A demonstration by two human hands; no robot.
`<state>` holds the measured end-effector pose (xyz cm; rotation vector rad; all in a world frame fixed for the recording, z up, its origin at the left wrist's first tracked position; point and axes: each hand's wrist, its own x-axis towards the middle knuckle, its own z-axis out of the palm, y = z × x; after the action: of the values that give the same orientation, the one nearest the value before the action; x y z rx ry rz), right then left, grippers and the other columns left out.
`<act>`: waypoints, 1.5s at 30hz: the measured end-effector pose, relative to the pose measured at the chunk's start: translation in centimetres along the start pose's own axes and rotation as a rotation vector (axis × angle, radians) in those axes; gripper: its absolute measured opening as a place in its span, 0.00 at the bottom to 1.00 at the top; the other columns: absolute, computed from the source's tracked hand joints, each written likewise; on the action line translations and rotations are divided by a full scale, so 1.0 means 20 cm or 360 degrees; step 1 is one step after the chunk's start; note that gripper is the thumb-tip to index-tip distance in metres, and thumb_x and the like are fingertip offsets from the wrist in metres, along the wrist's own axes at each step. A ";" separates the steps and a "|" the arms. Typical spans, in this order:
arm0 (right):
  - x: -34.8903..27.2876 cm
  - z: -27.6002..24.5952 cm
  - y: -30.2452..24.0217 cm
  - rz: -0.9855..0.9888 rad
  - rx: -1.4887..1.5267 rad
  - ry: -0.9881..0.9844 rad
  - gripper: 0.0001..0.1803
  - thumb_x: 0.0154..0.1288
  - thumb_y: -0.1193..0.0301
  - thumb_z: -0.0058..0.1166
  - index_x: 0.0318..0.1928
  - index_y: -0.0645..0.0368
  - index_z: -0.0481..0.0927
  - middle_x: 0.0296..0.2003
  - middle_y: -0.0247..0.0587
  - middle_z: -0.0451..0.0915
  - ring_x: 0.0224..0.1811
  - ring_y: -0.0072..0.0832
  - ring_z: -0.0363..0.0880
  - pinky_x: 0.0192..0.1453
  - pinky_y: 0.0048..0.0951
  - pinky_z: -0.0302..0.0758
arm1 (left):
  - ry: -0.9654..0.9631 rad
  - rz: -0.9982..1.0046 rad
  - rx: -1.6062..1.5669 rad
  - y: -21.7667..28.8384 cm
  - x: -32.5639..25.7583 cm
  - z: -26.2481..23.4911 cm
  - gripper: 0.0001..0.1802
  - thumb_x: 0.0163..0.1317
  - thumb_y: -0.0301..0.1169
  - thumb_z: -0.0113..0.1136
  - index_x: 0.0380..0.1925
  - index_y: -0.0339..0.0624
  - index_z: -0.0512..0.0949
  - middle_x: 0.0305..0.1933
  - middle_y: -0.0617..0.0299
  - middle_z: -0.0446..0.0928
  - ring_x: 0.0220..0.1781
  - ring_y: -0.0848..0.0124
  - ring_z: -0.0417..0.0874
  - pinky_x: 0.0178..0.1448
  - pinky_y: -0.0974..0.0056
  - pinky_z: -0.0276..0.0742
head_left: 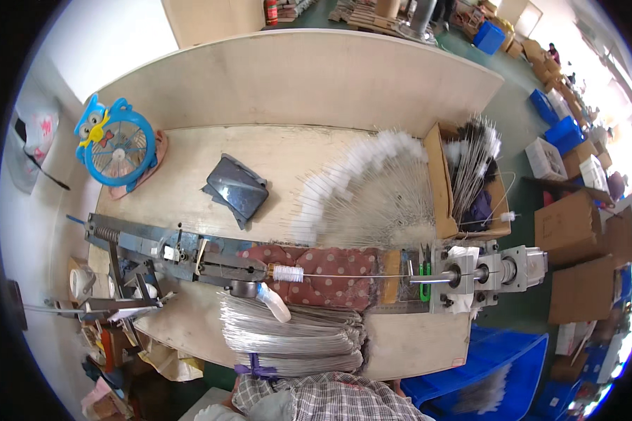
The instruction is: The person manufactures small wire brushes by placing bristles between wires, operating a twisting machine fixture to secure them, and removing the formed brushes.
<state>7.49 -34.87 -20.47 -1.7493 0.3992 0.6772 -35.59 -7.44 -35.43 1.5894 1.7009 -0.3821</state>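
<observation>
Neither of my hands shows; plaid cloth [330,396] covers my body at the lower edge, with only slivers of skin beside it. Across the bench runs a machine with a dark metal clamp [232,268] at its left and a silver spindle head [481,277] at its right. A thin metal rod [351,276] stretches between them, with a white ribbed cylinder [288,274] at the clamp end. Below the clamp sticks out a white-wrapped handle [274,303]. Nearest my body lies a thick bundle of metal wires [295,340], with a purple tie [256,366] by it.
White-tipped wire brushes [372,168] fan out over the bench. A cardboard box [439,182] holds more brushes. Farther left lie a dark phone-like slab [237,189] and a blue owl-shaped fan [119,151]. Green-handled scissors [425,281] rest by the spindle. A blue bin [498,358] stands lower right.
</observation>
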 end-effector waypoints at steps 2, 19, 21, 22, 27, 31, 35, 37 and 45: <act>0.02 -0.01 -0.08 0.0061 0.0234 0.0001 0.29 0.64 0.50 0.43 0.60 0.52 0.71 0.61 0.47 0.69 0.64 0.44 0.65 0.67 0.44 0.61 | 0.0007 -0.0027 -0.0054 0.05 0.00 0.07 0.18 0.61 0.37 0.51 0.48 0.42 0.77 0.47 0.47 0.78 0.48 0.54 0.79 0.53 0.59 0.72; 0.15 -0.17 0.05 0.1258 0.2197 -0.3129 0.29 0.67 0.49 0.38 0.64 0.46 0.65 0.64 0.40 0.65 0.65 0.42 0.65 0.64 0.47 0.66 | -0.0076 -0.0340 -0.0653 -0.39 0.00 0.40 0.28 0.62 0.50 0.43 0.51 0.40 0.75 0.59 0.42 0.71 0.61 0.54 0.72 0.64 0.59 0.64; 0.23 -0.16 0.07 0.1307 0.2497 -0.2857 0.29 0.68 0.50 0.36 0.65 0.48 0.64 0.65 0.40 0.64 0.66 0.41 0.63 0.66 0.45 0.63 | -0.0100 -0.0175 -0.0550 -0.36 0.03 0.44 0.30 0.61 0.52 0.44 0.50 0.38 0.75 0.57 0.42 0.72 0.59 0.53 0.73 0.63 0.59 0.64; 0.29 -0.17 0.08 0.1273 0.2640 -0.2718 0.29 0.69 0.51 0.35 0.65 0.48 0.64 0.66 0.40 0.63 0.66 0.41 0.62 0.67 0.44 0.62 | 0.0088 -0.0122 -0.0671 -0.23 0.02 0.36 0.31 0.61 0.55 0.45 0.50 0.38 0.75 0.55 0.44 0.74 0.58 0.55 0.73 0.63 0.60 0.64; 0.35 -0.14 0.05 0.1180 0.3521 -0.1920 0.28 0.71 0.55 0.30 0.67 0.51 0.61 0.68 0.39 0.60 0.69 0.38 0.57 0.72 0.39 0.55 | -0.0066 0.0499 -0.2716 0.70 -0.40 -0.76 0.42 0.60 0.65 0.45 0.63 0.44 0.61 0.60 0.55 0.69 0.54 0.57 0.76 0.57 0.55 0.71; 0.26 0.07 0.09 0.0976 0.2970 -0.2003 0.27 0.72 0.56 0.29 0.67 0.51 0.61 0.67 0.40 0.60 0.69 0.38 0.57 0.72 0.39 0.55 | 0.0315 0.0188 -0.2830 0.81 -0.33 -0.80 0.40 0.62 0.63 0.44 0.62 0.43 0.62 0.58 0.53 0.71 0.54 0.59 0.77 0.51 0.52 0.78; 0.22 0.02 0.37 0.0672 0.2248 -0.1936 0.27 0.72 0.57 0.29 0.67 0.51 0.61 0.67 0.41 0.61 0.68 0.38 0.58 0.72 0.38 0.55 | 0.0342 0.0351 -0.2706 0.81 -0.30 -0.83 0.37 0.65 0.61 0.40 0.61 0.43 0.63 0.55 0.55 0.73 0.52 0.60 0.78 0.49 0.54 0.79; 0.21 0.01 0.40 0.0594 0.1839 -0.1857 0.26 0.72 0.57 0.29 0.67 0.51 0.61 0.67 0.41 0.61 0.68 0.38 0.58 0.72 0.38 0.55 | 0.0351 0.0340 -0.2690 0.81 -0.30 -0.83 0.37 0.65 0.61 0.40 0.61 0.43 0.63 0.55 0.54 0.73 0.53 0.60 0.78 0.48 0.53 0.79; 0.12 -0.33 0.22 0.0262 0.0452 -0.1256 0.25 0.73 0.59 0.28 0.67 0.52 0.61 0.66 0.43 0.63 0.68 0.37 0.59 0.72 0.36 0.54 | 0.0459 0.0359 -0.2737 0.79 -0.29 -0.84 0.37 0.67 0.58 0.42 0.63 0.38 0.61 0.61 0.55 0.69 0.60 0.62 0.71 0.65 0.60 0.64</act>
<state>8.25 -42.32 -24.12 -1.0742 0.0782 1.2881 -26.46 2.45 -15.87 0.4434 1.1949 1.1912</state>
